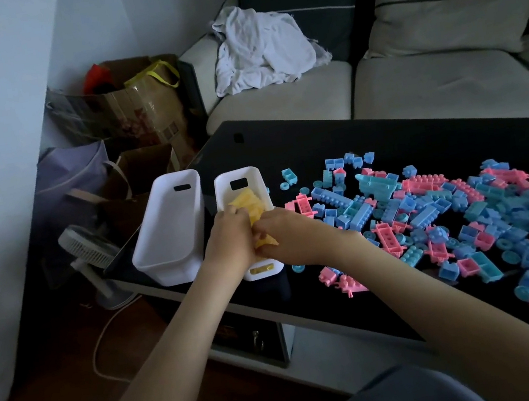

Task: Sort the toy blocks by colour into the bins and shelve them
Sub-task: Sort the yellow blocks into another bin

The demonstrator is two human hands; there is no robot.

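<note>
Centre-left | my left hand [227, 237] and right hand [283, 232] are gripping yellow blocks [252, 207] in the white bin [224, 189] | risk: bin is sitting at the table [316, 143] edge; pushing may tip it.

Both forearms are bare along their visible length, to the left hand [227, 237] and right hand [291, 238]. At the frame's bottom centre shows plain, dull blue-grey clothing [403, 398].
</note>
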